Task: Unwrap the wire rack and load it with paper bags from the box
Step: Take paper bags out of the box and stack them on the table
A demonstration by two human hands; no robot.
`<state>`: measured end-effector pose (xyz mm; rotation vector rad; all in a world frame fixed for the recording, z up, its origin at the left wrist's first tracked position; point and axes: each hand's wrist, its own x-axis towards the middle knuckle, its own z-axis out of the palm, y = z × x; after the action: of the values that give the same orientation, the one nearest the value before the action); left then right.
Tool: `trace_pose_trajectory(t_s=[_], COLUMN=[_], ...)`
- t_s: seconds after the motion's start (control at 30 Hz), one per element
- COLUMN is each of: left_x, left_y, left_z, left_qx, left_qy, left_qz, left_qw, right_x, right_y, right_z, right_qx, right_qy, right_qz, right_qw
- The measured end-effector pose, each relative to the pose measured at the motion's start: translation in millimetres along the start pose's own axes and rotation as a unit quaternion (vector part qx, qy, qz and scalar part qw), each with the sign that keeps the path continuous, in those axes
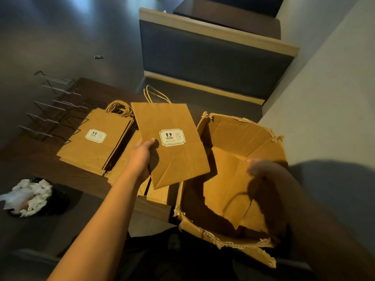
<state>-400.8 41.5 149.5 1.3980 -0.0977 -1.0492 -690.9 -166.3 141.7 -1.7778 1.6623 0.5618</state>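
My left hand [142,157] grips a flat brown paper bag [172,159] with a white-and-green label by its left edge and holds it above the table. To its left lies a stack of the same bags [89,151], handles pointing away. Beyond the stack the bare wire rack [52,110] lies on the dark table [87,179]. On the right stands the torn cardboard box [239,128]. My right hand [261,175], blurred and in shadow, reaches into it at another bag [225,185]; whether it grips the bag cannot be told.
A black bin [36,197] stuffed with crumpled white wrapping stands on the floor at the lower left. A dark padded bench [213,55] with a pale wooden frame lies behind the table. A light wall [324,88] runs along the right.
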Motion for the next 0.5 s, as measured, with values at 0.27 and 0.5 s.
trace_pose_trajectory(t_s=[0.27,0.5], left_x=[4,3], left_y=[-9,-22], left_z=[-1,-10], left_qx=[-0.024,-0.024], left_qy=[-0.008,-0.015], left_qz=[-0.039,-0.050], left_qw=[0.999,0.998], right_x=[-131,-190], right_y=[-21,-153], right_z=[-43,99], right_qx=[0.025,-0.156], right_qy=[0.251,0.204], right_qz=[-0.211,-0.339], right_qw=[0.944,0.905])
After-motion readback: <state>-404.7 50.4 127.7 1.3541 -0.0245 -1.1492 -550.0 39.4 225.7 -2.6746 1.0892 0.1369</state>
